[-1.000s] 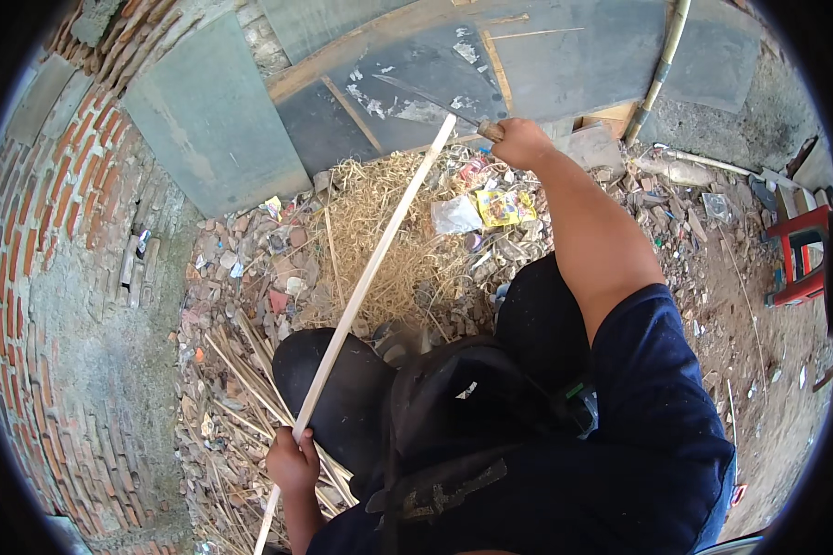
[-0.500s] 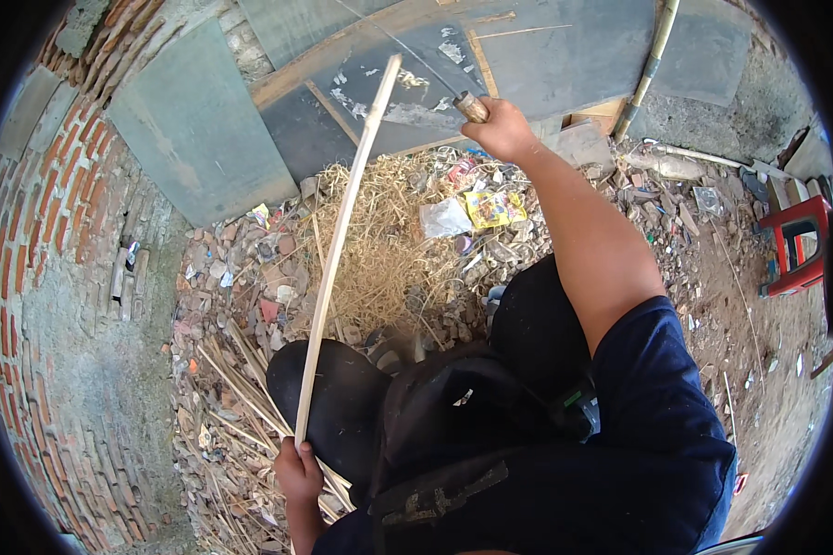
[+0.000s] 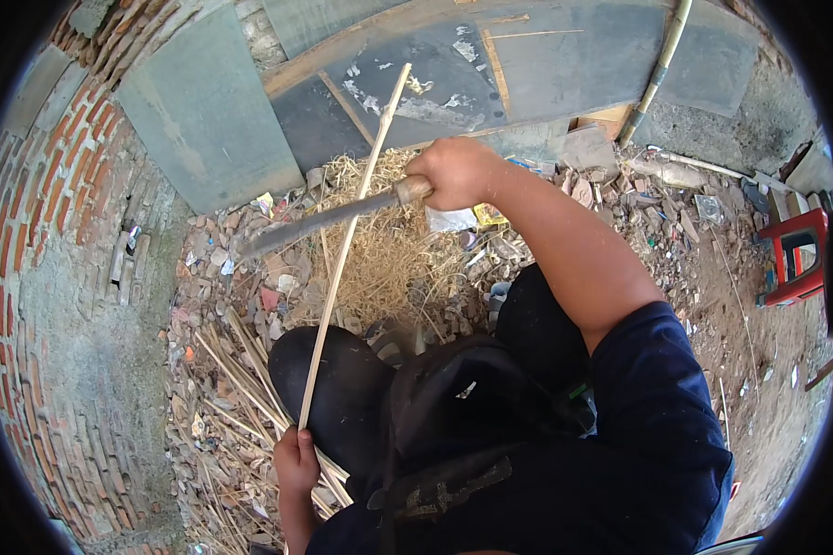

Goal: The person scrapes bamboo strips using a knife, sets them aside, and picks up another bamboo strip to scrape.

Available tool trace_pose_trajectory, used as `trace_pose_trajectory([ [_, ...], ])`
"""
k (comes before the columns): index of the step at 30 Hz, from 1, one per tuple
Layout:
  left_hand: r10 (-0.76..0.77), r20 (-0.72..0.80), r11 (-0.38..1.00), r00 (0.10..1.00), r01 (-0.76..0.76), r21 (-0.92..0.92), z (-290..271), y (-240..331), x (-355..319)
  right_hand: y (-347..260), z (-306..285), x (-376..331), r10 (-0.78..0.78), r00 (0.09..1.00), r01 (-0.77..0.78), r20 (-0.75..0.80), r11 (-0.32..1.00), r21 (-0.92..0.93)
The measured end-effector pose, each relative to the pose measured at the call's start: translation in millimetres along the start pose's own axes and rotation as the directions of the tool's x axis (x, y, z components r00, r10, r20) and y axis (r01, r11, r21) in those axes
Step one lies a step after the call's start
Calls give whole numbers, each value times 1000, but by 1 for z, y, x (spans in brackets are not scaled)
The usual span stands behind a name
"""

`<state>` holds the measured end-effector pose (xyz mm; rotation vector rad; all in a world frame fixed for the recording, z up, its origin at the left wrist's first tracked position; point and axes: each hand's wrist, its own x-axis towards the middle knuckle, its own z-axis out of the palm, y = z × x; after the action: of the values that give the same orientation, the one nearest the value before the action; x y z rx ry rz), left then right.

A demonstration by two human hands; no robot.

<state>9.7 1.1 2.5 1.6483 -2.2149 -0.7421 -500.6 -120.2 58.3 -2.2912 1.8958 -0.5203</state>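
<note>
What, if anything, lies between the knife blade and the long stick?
Nothing visible. The right hand holds the knife so its blade crosses the stick, which the left hand grips at its lower end.

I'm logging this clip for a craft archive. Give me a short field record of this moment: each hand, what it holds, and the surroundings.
left hand: grips the lower end of a long pale bamboo strip, which runs up and away from the person
right hand: closed on the handle of a long dark blade
blade and strip: cross in the picture; contact cannot be told
ground: rubble, dry straw pile, loose bamboo strips
left side: brick wall
right side: red stool
</note>
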Motion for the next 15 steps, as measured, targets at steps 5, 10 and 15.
trace_pose_trajectory([
  [5, -3, -10, 1000, 1000, 3, 15, -4, 7, 3, 35, 23, 8, 191, 982, -190, 10, 972, 140],
  [10, -4, 6, 996, 1000, 3, 87, -5, 0, 1, -15, 14, 10, 51, 997, -52, 65, 998, 20],
  [15, -31, -57, 994, 998, 37, 102, 1, 13, -1, 20, 27, 14, 297, 951, -306, 85, 944, 121],
])
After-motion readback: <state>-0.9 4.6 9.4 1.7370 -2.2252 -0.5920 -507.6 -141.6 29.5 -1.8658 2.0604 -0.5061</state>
